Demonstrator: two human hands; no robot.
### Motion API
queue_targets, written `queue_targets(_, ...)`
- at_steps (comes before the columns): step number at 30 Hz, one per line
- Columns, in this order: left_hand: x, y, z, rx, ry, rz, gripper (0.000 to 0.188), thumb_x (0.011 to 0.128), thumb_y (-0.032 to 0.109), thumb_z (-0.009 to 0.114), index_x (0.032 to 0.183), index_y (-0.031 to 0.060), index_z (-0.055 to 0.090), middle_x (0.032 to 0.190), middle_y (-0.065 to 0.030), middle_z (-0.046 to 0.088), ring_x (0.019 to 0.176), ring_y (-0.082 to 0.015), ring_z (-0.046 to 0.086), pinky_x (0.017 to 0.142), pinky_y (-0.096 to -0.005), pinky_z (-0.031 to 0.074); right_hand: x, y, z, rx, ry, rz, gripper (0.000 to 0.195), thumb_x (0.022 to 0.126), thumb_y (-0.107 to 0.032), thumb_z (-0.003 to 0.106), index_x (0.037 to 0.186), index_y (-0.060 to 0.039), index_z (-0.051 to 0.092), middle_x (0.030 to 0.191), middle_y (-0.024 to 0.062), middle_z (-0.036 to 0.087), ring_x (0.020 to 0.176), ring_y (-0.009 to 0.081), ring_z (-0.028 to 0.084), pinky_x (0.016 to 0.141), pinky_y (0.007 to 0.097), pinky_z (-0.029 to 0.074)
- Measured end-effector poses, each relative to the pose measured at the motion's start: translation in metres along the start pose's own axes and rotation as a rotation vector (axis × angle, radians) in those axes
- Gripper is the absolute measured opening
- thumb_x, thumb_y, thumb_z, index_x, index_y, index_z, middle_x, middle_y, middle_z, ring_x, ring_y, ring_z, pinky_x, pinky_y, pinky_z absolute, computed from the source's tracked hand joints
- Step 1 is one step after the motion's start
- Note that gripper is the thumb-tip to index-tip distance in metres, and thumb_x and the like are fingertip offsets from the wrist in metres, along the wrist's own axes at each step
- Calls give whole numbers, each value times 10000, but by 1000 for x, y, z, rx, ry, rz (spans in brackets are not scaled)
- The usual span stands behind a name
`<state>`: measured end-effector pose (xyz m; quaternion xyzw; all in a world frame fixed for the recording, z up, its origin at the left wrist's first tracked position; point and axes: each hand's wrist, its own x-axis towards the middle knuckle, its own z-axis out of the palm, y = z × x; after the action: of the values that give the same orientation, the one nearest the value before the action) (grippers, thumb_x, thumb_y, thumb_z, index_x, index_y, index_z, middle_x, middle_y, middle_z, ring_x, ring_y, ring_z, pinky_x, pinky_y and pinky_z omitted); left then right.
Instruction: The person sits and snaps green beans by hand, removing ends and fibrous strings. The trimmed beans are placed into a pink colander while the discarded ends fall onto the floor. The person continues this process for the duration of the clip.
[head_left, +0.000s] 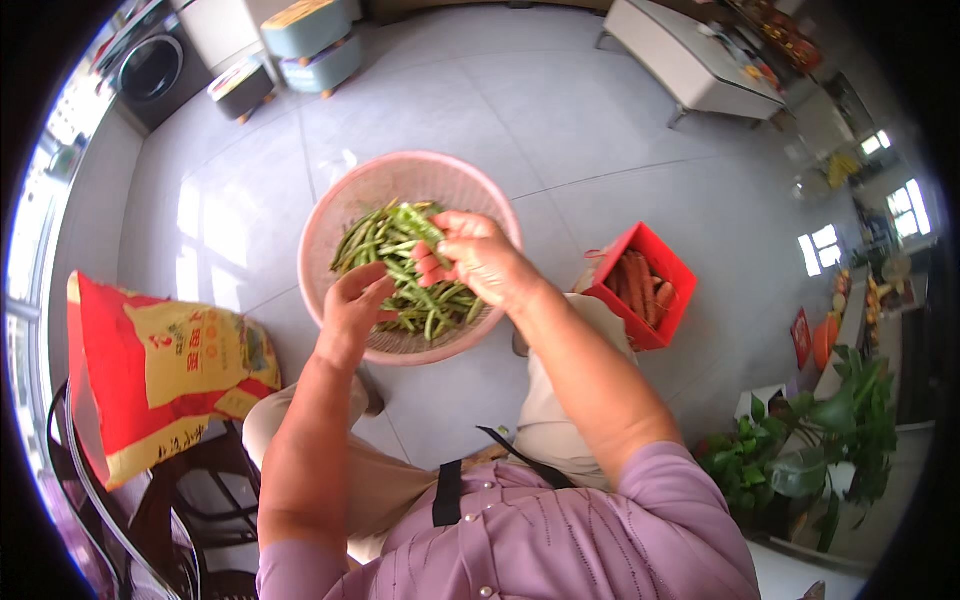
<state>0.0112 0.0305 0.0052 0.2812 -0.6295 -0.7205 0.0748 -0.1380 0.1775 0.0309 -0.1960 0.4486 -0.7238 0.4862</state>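
Below me, a round pink plastic basket (411, 358) holds a heap of long green bean pods (424, 300), some of them yellowed or brownish. My right hand (480, 259) is over the basket's right side, its fingers and thumb closed on a broader, bright green pod (415, 223). At the left of the heap, my left hand (356, 300) is over the basket with its fingers curved and apart; I see nothing held in it, though its palm side is partly hidden.
A red box (681, 300) with reddish-brown elongated items stands at the right. At the left, a red and yellow printed sack (180, 352) rests on a dark chair. Leafy potted plants (832, 420) are at the lower right, a low white cabinet (667, 60) farther off.
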Motion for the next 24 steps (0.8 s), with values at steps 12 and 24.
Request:
queue_targets(12, 6, -13, -8, 126, 135, 85, 397, 866, 145, 661, 1203, -41, 564, 1124, -126, 605, 914, -182, 623, 644, -285, 585, -75, -10, -15, 103, 276, -374, 277, 939, -17, 458, 1209, 19, 507, 1002, 141, 634, 833, 197, 634, 744, 361, 552)
queue_targets(24, 18, -29, -21, 276, 172, 24, 453, 857, 246, 672, 1264, 71, 575, 1179, -42, 624, 992, -153, 602, 702, -292, 489, -269, 54, -143, 55, 922, -298, 293, 902, -1, 440, 1178, 0, 537, 962, 123, 633, 788, 186, 637, 678, 332, 574)
